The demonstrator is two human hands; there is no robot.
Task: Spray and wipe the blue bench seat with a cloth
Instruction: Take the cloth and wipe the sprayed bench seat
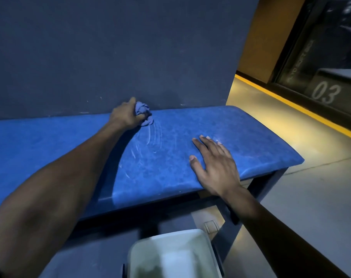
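The one piece of writing we can read is a pale "03" (325, 93) on the dark glass panel (319, 47) at far right; a line of letters runs up the same glass above it, too blurred for us to make out.

We count one seat (170, 167), one cloth (143, 113), two bare hands and one pale bin (174, 255).

Our left hand (126, 115) reaches to the back edge of the seat, where it meets the dark wall (110, 47); its grip is clamped on the cloth, a small bunched blue-grey wad pressed against the seat and lying close to the wall; thin curved whitish streaks (150, 137) fan out on the seat just in front of the cloth.

Our right hand (214, 163) lies flat on the seat near its front edge and toward its right end, fingers spread apart, holding nothing; palm and fingers touch the surface.

The seat is a long, bright blue padded top with a mottled, worn look and a rounded right end; it sits on a dark frame (267, 183); it runs out of view at the left.

Below the front edge, the bin stands on the floor (311, 207), blurred at the bottom of the view; the floor is smooth grey with a yellow stripe (291, 105) along the base of the glass; an ochre wall (271, 37) stands between the dark wall and the glass; the light is dim.
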